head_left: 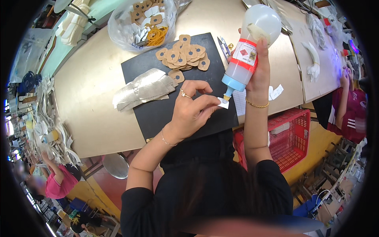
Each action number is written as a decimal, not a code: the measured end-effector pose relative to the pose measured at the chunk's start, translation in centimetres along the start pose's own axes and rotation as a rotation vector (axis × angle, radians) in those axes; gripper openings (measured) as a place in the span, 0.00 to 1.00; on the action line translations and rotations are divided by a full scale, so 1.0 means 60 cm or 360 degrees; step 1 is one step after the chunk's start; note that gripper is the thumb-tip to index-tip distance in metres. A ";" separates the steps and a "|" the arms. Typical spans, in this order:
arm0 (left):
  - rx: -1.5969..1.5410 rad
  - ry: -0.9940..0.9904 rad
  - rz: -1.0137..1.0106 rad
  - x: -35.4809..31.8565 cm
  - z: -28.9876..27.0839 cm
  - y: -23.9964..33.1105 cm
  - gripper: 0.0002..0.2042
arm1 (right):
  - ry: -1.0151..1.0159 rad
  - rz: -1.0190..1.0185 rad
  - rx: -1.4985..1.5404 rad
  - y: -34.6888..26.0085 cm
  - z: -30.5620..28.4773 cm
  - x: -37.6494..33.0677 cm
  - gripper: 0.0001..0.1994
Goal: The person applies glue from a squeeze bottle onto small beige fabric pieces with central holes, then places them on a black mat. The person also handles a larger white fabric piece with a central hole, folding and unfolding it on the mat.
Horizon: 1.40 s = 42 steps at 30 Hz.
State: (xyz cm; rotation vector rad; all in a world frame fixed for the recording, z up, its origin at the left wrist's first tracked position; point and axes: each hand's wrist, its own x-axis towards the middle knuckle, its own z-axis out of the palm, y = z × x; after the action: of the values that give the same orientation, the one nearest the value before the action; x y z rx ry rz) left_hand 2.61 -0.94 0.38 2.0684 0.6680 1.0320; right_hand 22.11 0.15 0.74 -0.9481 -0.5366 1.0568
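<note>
Between the thumb and forefinger of my left hand is a small white piece, held over a black mat. My right hand grips a squeeze bottle with a red-and-white label and a blue cap, tilted nozzle down. Its yellowish tip meets the white piece or sits just above it; I cannot tell which. Beyond my left hand lies a pile of tan rounded pieces with dark centre marks. Silvery sheet pieces lie stacked left of that hand, across the mat's edge.
A clear plastic bag at the back holds tan pieces, white pieces and yellow rubber bands. A pen-like tool lies beside the mat. Below the table's right edge stands a red plastic crate. Other people sit at far left and right.
</note>
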 end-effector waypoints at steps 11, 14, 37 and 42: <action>0.0140 0.0027 0.0212 -0.001 -0.002 -0.004 0.13 | -0.0029 0.0027 0.0016 0.000 0.017 -0.007 0.35; 0.0090 0.0048 0.0195 -0.004 0.000 -0.009 0.19 | -0.0020 0.0025 -0.0045 -0.003 0.021 -0.007 0.35; -0.0062 0.0143 -0.0308 -0.065 -0.019 -0.046 0.19 | -0.0480 -0.0897 -0.4605 -0.065 0.052 0.284 0.13; 0.0105 0.0210 -0.0367 -0.078 -0.056 -0.058 0.17 | -0.0487 -0.0913 -0.4975 -0.015 0.070 0.304 0.11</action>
State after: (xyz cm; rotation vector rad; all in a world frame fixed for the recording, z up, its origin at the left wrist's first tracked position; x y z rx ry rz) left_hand -3.19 -0.88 -3.06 1.9353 0.9949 1.0305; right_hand 27.07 18.14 2.59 1.5590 1.5587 0.8684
